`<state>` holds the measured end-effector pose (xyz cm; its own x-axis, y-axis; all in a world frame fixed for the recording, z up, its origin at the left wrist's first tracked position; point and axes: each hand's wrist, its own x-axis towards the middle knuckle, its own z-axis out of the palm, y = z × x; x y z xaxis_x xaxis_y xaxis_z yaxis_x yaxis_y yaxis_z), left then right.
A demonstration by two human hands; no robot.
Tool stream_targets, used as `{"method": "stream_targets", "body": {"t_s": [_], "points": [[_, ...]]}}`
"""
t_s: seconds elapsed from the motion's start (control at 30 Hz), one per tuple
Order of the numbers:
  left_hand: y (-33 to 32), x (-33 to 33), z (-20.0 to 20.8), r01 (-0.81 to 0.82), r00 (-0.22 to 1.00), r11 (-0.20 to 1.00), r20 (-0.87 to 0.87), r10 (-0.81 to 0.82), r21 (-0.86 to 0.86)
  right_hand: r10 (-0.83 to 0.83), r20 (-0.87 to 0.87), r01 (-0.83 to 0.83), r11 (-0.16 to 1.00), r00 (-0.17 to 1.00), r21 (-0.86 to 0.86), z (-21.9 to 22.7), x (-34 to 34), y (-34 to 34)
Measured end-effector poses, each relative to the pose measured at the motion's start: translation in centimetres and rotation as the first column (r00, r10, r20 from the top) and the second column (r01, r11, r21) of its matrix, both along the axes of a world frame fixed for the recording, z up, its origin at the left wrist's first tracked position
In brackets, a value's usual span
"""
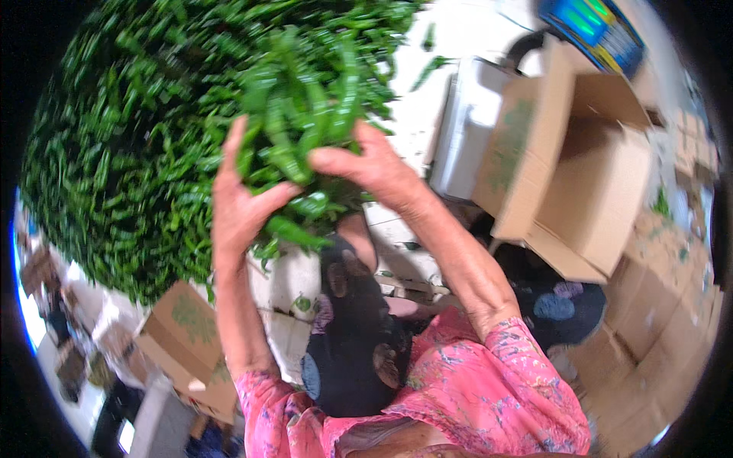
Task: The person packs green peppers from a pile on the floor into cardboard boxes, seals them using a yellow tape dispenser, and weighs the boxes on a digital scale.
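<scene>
Between my two hands a bunch of long green chili peppers (294,114) is gripped, raised over the edge of a wide heap of green peppers (130,160). My left hand (244,183) presses the bunch from the left, thumb pointing inward. From the right, my right hand (366,168) closes on it, its thumb lying across the lower ends of the peppers. The fingers of both hands are partly hidden behind the bunch. Just under my hands, a few peppers (298,233) hang or lie loose; which, I cannot tell. The picture is somewhat blurred.
An open cardboard box (588,198) stands tilted at the right, beside a flat silver scale-like tray (469,122). Behind it is a blue box with a lit green display (592,30). Another carton (187,328) lies at lower left. Flattened cardboard (649,320) covers the right side.
</scene>
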<state>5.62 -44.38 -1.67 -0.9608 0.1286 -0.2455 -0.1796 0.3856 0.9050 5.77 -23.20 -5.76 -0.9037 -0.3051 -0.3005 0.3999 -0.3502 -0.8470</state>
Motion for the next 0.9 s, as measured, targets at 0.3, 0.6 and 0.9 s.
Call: {"method": "stream_targets", "body": {"t_s": [0.3,0.6,0.9], "points": [[12.6,-0.9,14.4,0.226,0.945,0.971,-0.258,-0.2,0.076,-0.317,-0.246,0.323,0.946,0.916,-0.015,18.3,4.9,11.7],[30.6,-1.0,15.6,0.644,0.737,0.624,-0.137,-0.662,0.443,-0.503,-0.244,0.549,0.816,0.829,0.182,21.4,10.5,27.5],[36.8,0.1,18.0,0.599,0.778,0.778,0.091,-0.621,0.189,-0.511,-0.207,0.534,0.658,0.834,0.531,18.5,13.4,34.1]]}}
